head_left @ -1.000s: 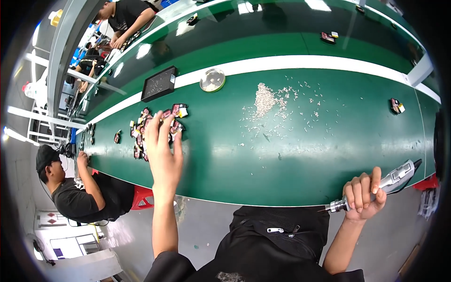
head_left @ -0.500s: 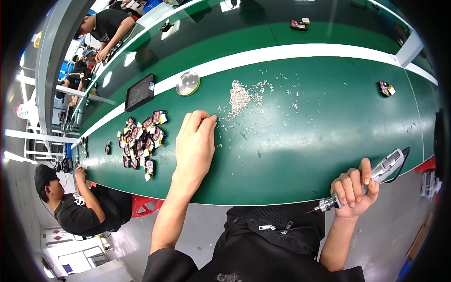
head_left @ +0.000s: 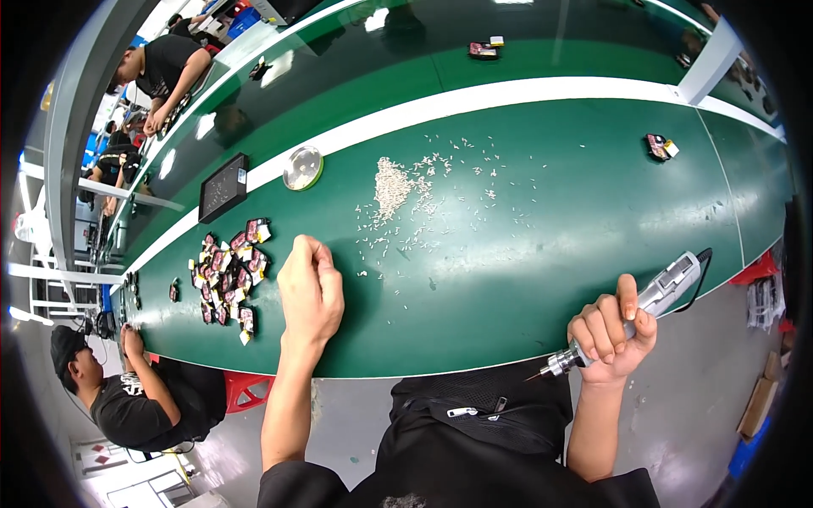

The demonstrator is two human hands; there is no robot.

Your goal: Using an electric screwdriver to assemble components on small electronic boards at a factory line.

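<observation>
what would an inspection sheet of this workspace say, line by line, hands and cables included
Surface: green tabletop, glossy, with light reflections
Job's things: silver handheld tool; red-and-black parts heaped at left; pile of small pale pieces; black tray; round dish
Clutter: loose pale pieces scattered right of the pile
Hands: right hand, fingers wrapped around the tool; left hand, fingers curled, any contents hidden
Cables: black cord at the tool's rear
Surroundings: co-worker at left, red stool nearby

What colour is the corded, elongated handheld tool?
Silver-grey; the corded handheld tool shows best in the head view.
</observation>
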